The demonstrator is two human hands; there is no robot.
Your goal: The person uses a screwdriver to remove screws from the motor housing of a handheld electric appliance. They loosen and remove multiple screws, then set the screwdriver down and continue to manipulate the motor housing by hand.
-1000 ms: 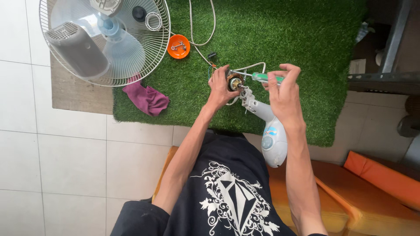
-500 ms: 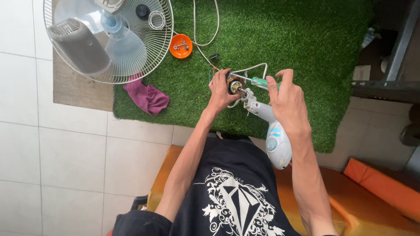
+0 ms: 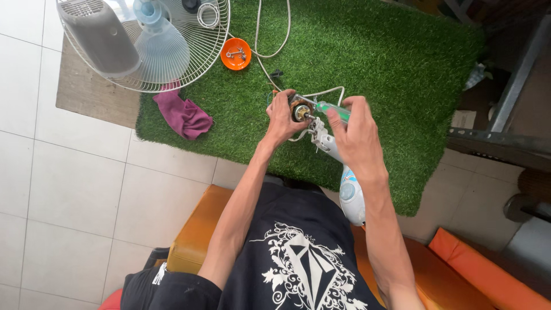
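Your left hand [image 3: 282, 117] is wrapped around the exposed copper-wound fan motor [image 3: 300, 109], which sits on the green artificial-grass mat [image 3: 379, 63] atop the white plastic fan neck [image 3: 330, 146]. Your right hand [image 3: 356, 135] pinches the green-handled screwdriver [image 3: 332, 109], its tip lying against the motor's face. You look to be working a fastener on the motor; the next turn calls for keeping the tip seated while the left hand holds the motor steady. Beyond the motor lies a small orange dish of screws [image 3: 236, 54], near a white cable [image 3: 270, 40]. Left of the motor lie a crumpled magenta cloth [image 3: 185, 115] and the white wire fan grille with its blades [image 3: 146, 46]. Right of the motor the mat is open.
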